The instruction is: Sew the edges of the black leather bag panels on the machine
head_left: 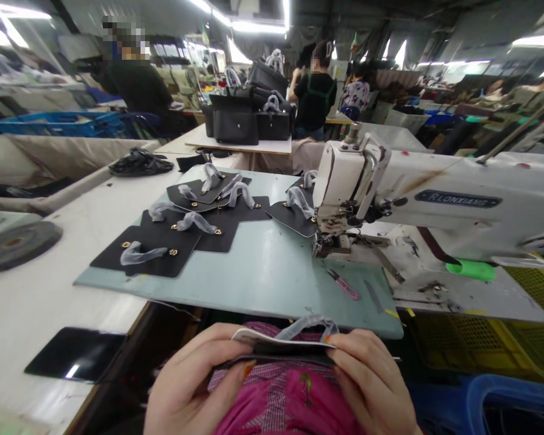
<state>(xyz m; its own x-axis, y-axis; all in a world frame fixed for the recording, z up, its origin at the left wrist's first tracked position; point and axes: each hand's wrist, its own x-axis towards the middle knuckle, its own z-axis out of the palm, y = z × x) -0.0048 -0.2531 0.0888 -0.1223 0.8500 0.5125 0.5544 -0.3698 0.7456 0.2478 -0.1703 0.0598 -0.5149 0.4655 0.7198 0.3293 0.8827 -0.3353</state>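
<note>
The left hand [185,377] and right hand [374,377] are pinching opposite ends of a thin, pale-and-black flat panel [283,344], its curved, translucent-wrapped handle [306,326] apparently already fitted. Beyond both hands, black handled panels [226,232] are lying on a pale-green table [254,278] (whether finished, the view isn't showing).

Left grip [193,377], right grip [376,377] — both pinching, apart, fingers [222,335] above, thumbs [226,389] below
</note>
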